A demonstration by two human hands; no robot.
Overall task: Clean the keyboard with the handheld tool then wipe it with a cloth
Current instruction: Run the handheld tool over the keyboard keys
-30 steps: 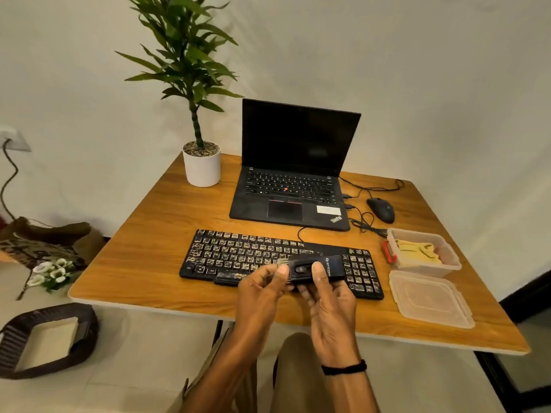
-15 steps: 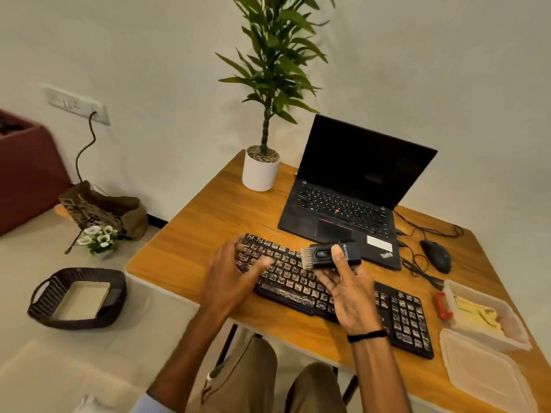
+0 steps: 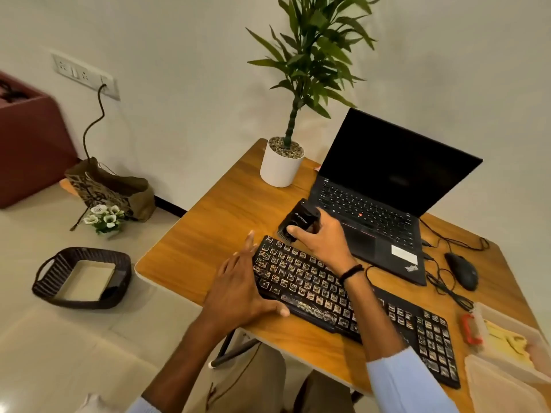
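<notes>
A black keyboard with dusty, speckled keys lies slantwise on the wooden table. My right hand grips a black handheld brush tool, bristles down at the keyboard's far left corner. My left hand rests at the keyboard's left end with fingers straight and the thumb along the front edge. A yellow cloth lies in an open plastic box at the right edge of the table.
An open black laptop stands behind the keyboard, a potted plant to its left, a mouse with cables to its right. A clear lid sits near the box. A woven basket and a bag stand on the floor.
My right hand carried the brush tool from above the keyboard's middle to its far left corner and tipped the bristles down. My left hand let go of the tool and settled at the keyboard's left end. The view swung left.
</notes>
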